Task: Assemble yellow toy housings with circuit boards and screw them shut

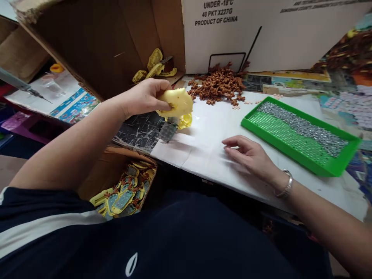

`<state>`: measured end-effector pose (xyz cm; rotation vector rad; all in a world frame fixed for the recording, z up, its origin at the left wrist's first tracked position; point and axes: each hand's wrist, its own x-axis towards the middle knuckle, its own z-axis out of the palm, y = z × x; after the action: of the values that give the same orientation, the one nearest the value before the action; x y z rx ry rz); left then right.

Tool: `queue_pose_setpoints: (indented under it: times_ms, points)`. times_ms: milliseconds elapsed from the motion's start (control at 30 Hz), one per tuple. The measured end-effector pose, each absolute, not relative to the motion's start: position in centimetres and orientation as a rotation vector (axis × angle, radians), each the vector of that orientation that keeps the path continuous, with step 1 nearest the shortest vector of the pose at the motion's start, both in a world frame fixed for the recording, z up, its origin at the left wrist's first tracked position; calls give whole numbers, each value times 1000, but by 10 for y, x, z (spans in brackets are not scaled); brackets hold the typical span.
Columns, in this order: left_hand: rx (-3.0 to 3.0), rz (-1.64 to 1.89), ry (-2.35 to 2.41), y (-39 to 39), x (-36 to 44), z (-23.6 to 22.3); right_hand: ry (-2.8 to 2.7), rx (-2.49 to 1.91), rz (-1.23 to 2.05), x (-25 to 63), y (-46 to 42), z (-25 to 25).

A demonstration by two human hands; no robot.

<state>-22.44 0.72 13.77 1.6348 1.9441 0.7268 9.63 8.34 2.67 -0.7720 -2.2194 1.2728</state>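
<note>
My left hand (149, 95) grips a pale yellow plastic shell (177, 101), thumb on the near side, and holds it above the work surface. Just beneath it are a dark grey patterned plate (168, 131) and a bright yellow plastic piece (185, 121); whether these hang from the shell or rest below, I cannot tell. Over the white sheet (203, 143), my right hand (247, 153) hovers with fingers loosely curved and apart, nothing between them. Beyond both hands lies a heap of small brown plastic parts (219, 83).
A green tray (293, 149) of small metal screws stands at the right. An open cardboard box (95, 42) with yellow shells (155, 66) is at the back left. Below the table edge, another box holds yellow-and-grey pieces (124, 197). A screwdriver-like tool (23, 85) points in from the left.
</note>
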Motion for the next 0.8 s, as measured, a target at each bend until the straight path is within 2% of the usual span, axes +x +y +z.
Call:
queue_pose_setpoints:
  times_ms: [133, 267, 500, 800]
  points:
    - [1528, 847, 1611, 26, -177, 127, -2045, -756, 1450, 88, 87, 18]
    - [1436, 970, 1406, 43, -144, 108, -2022, -815, 1451, 92, 94, 15]
    - [1225, 1143, 1320, 60, -132, 89, -2333, -815, 881, 90, 97, 22]
    - [1202, 1127, 1350, 54, -143, 89, -2379, -966, 887, 47, 103, 32]
